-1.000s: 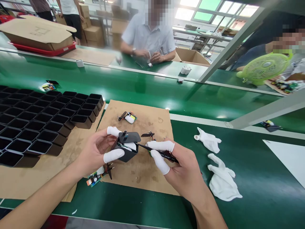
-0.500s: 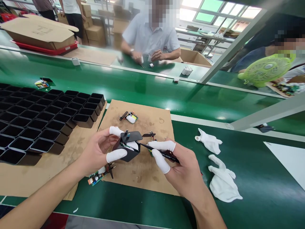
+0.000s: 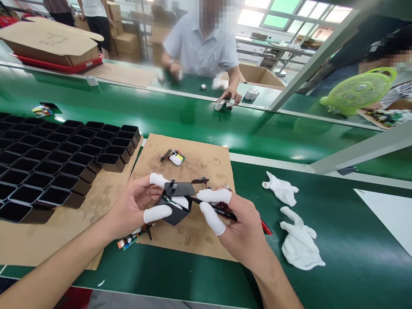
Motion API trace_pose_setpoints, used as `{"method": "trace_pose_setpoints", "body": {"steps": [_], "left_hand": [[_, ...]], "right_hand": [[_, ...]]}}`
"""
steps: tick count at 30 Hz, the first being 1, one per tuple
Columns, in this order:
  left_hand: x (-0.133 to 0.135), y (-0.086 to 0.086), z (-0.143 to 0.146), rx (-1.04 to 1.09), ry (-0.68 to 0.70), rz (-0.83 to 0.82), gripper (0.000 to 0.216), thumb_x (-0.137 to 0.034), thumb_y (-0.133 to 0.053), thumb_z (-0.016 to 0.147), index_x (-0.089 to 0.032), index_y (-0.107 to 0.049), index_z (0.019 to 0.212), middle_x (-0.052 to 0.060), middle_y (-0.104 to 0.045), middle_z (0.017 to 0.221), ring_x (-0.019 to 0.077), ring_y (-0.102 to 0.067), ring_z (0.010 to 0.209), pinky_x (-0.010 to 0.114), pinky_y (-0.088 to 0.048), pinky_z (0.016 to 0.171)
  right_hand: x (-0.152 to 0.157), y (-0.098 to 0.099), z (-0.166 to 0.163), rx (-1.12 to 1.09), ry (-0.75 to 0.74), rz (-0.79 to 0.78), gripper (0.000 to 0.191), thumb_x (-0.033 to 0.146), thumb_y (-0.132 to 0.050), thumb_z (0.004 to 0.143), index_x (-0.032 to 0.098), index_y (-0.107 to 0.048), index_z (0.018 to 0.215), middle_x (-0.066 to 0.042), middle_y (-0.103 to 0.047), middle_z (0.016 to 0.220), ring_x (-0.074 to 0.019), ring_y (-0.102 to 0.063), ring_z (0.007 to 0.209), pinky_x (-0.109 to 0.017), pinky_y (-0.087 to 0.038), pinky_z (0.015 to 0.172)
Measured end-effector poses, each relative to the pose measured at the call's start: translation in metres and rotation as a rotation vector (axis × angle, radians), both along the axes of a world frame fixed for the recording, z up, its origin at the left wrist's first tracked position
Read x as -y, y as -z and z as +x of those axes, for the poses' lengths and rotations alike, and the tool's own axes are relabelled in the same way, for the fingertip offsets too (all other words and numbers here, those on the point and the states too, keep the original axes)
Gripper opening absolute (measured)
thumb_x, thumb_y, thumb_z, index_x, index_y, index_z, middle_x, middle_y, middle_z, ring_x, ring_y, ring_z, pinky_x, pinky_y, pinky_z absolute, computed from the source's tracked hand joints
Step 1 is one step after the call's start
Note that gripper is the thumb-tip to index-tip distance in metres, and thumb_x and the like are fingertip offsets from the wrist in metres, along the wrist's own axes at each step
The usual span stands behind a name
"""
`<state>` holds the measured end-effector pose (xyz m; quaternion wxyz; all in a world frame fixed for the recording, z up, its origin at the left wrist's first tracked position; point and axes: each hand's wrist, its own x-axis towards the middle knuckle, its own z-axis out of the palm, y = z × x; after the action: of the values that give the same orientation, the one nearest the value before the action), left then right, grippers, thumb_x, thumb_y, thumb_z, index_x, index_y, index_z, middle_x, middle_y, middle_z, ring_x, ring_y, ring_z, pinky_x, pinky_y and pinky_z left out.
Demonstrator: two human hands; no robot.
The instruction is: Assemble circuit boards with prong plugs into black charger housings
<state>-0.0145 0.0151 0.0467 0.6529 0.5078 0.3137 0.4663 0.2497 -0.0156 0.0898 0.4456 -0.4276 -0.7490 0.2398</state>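
My left hand (image 3: 135, 206), with white finger cots on thumb and index finger, grips a small black charger housing (image 3: 175, 216) by its sides. A circuit board with a white blob (image 3: 180, 201) sits inside it, and a black plug cover (image 3: 180, 189) with pins stands tilted over its opening. Pinched in my right hand (image 3: 234, 219), also in finger cots, are black tweezers (image 3: 222, 210); their tip meets the housing's right rim. Beyond my right fingers another plug piece (image 3: 200, 180) lies partly hidden. One circuit board (image 3: 128, 241) rests by my left wrist.
Rows of open black housings (image 3: 61, 171) stand at left. A board with plug (image 3: 174, 157) lies on the cardboard sheet (image 3: 193, 143). White cloth gloves (image 3: 301, 244) lie at right. Across the green conveyor belt (image 3: 180, 120) a co-worker's hand (image 3: 232, 93) touches small parts.
The plug cover and housing have shifted slightly right, with the tweezers still at the rim. Parts on the belt moved left. The co-worker's hand came forward to the belt with a white piece.
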Motion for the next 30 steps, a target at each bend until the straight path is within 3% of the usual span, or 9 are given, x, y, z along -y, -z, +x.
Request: {"method": "trace_pose_setpoints", "body": {"steps": [5, 9, 15, 19, 26, 30], "left_hand": [[-0.0002, 0.0018, -0.0011, 0.027, 0.027, 0.008, 0.038, -0.031, -0.105, 0.083, -0.021, -0.081, 0.11, 0.005, -0.085, 0.105, 0.0209, -0.085, 0.098, 0.026, -0.07, 0.089], [0.0001, 0.0, -0.001, 0.003, 0.028, 0.0, 0.041, -0.033, -0.106, 0.081, -0.021, -0.08, 0.11, 0.007, -0.085, 0.106, 0.0226, -0.085, 0.098, 0.027, -0.071, 0.088], [-0.0007, -0.0034, 0.0021, -0.011, 0.036, -0.025, 0.044, -0.04, -0.104, 0.084, -0.021, -0.075, 0.11, 0.009, -0.088, 0.106, 0.0267, -0.088, 0.1, 0.035, -0.073, 0.093], [-0.0013, -0.0049, 0.0033, 0.001, 0.026, -0.02, 0.044, -0.04, -0.104, 0.084, -0.02, -0.075, 0.109, 0.009, -0.089, 0.107, 0.0267, -0.089, 0.099, 0.037, -0.074, 0.094], [-0.0041, -0.0053, 0.0032, -0.027, 0.044, -0.044, 0.048, -0.035, -0.108, 0.077, -0.02, -0.076, 0.109, 0.01, -0.089, 0.111, 0.0315, -0.088, 0.107, 0.044, -0.073, 0.102], [-0.0062, -0.0038, 0.0025, -0.022, 0.041, -0.017, 0.048, -0.04, -0.107, 0.078, -0.02, -0.077, 0.111, 0.009, -0.088, 0.111, 0.0292, -0.087, 0.105, 0.041, -0.072, 0.101]], "right_hand": [[-0.0002, 0.0007, 0.0016, -0.046, -0.023, -0.041, 0.017, 0.017, -0.074, 0.106, 0.028, -0.084, 0.114, 0.0, -0.082, 0.087, -0.0166, -0.076, 0.073, -0.028, -0.063, 0.068], [-0.0013, -0.0008, 0.0032, -0.05, -0.072, -0.024, 0.023, 0.013, -0.073, 0.106, 0.029, -0.085, 0.117, 0.0, -0.083, 0.092, -0.0154, -0.074, 0.075, -0.027, -0.059, 0.066], [-0.0001, -0.0042, 0.0037, -0.049, 0.016, 0.025, 0.017, 0.014, -0.075, 0.105, 0.026, -0.085, 0.11, 0.003, -0.072, 0.08, -0.0129, -0.063, 0.065, -0.026, -0.05, 0.06], [-0.0006, -0.0038, 0.0044, -0.03, -0.034, -0.003, 0.017, 0.016, -0.075, 0.105, 0.027, -0.086, 0.113, 0.002, -0.075, 0.083, -0.0139, -0.066, 0.066, -0.027, -0.052, 0.06], [0.0012, 0.0016, -0.0007, -0.027, 0.055, 0.02, 0.015, 0.018, -0.075, 0.104, 0.027, -0.086, 0.109, 0.0, -0.077, 0.085, -0.0155, -0.069, 0.07, -0.028, -0.054, 0.063], [0.0017, 0.0043, -0.0026, -0.044, 0.044, 0.002, 0.014, 0.02, -0.074, 0.107, 0.028, -0.085, 0.11, 0.001, -0.076, 0.085, -0.0146, -0.067, 0.069, -0.028, -0.053, 0.063]]}}
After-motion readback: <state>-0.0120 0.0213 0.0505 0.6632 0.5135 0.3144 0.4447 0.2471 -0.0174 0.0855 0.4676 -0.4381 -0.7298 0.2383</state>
